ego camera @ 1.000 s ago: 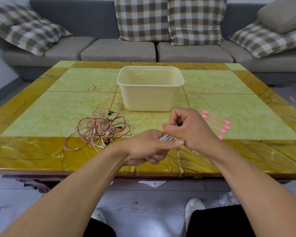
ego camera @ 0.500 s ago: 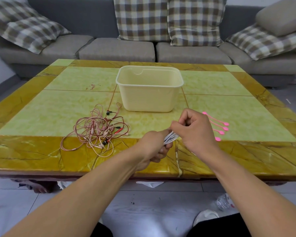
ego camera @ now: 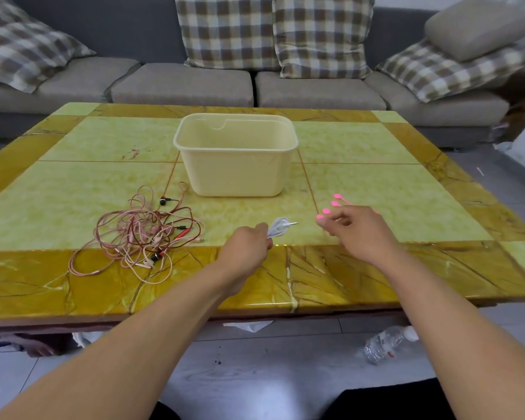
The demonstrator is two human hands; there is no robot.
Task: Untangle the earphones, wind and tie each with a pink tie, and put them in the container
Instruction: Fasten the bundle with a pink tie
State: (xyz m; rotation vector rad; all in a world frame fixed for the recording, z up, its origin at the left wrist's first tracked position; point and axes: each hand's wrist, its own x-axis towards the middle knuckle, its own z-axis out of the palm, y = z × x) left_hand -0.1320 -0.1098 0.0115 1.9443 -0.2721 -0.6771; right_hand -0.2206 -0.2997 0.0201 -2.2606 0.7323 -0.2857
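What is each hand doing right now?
Left hand: closed, holding a wound bundle of white earphone cable.
Right hand: open, holding nothing, fingers reaching over the pink silicone ties.

The right hand covers most of the pink ties; only their round ends show. The white earphone's coil lies largely inside the left hand. How many earphones form the tangle cannot be told.

The left hand grips a wound white earphone, its plug pointing toward the right hand. That hand hovers with loose fingers over the pink ties. Left of the left hand lies a tangled pile of earphones; beyond both hands stands the container.
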